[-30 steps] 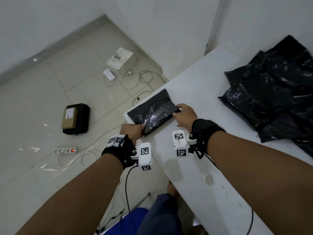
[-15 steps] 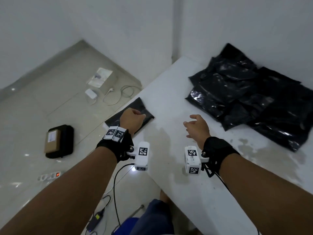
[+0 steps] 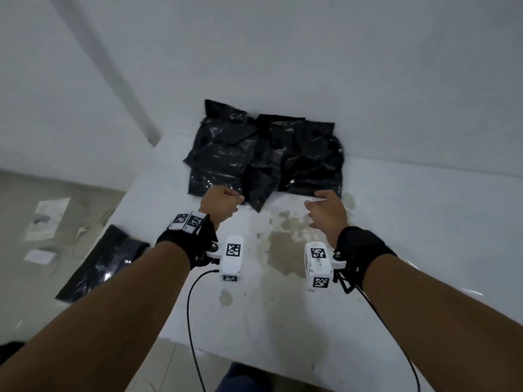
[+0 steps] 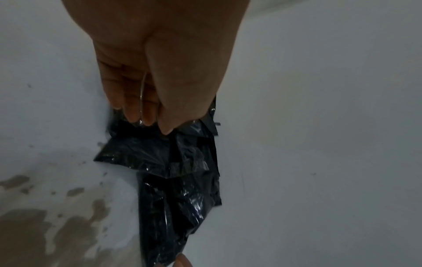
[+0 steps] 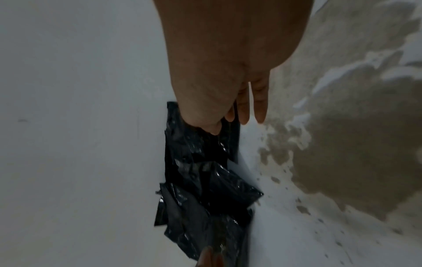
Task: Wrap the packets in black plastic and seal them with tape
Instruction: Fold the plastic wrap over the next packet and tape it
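The heap of black plastic bags (image 3: 263,157) lies at the far edge of the white table (image 3: 424,222), against the wall. The left hand (image 3: 219,203) is at the heap's near-left corner, fingers curled with the tips on the plastic — whether they pinch it I cannot tell — while the right hand (image 3: 327,212) reaches the near-right corner with fingers loosely spread, thumb touching the plastic. One wrapped black packet (image 3: 102,264) lies at the table's left edge, beside a brownish stain (image 3: 285,250) mid-table.
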Demonstrator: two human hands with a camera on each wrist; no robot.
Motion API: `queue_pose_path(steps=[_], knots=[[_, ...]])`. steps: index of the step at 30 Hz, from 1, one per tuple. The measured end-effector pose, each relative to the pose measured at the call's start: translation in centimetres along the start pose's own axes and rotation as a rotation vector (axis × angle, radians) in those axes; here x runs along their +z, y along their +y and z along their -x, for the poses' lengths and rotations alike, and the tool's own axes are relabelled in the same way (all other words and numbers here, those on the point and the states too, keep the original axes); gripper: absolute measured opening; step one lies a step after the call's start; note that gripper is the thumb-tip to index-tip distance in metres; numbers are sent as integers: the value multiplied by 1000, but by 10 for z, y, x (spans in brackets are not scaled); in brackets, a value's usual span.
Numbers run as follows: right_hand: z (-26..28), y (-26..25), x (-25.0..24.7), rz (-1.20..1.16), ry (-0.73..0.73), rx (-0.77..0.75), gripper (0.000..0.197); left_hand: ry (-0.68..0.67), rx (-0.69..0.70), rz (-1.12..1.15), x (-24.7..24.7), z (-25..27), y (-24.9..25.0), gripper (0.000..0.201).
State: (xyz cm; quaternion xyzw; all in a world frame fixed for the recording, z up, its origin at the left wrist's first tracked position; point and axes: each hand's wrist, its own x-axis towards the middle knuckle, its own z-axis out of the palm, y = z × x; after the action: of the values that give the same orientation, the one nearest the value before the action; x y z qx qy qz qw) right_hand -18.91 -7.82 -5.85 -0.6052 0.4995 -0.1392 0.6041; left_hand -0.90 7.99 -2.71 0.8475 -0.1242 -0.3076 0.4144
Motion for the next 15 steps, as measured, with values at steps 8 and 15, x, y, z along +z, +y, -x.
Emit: queue_pose_path(steps=[8, 15], knots=[[-19, -7, -33, -36, 107, 7, 34, -116, 94, -68, 45, -23, 39, 9], [-59, -34, -21, 63, 240, -17, 33, -194, 91, -87, 59, -57, 54, 12]])
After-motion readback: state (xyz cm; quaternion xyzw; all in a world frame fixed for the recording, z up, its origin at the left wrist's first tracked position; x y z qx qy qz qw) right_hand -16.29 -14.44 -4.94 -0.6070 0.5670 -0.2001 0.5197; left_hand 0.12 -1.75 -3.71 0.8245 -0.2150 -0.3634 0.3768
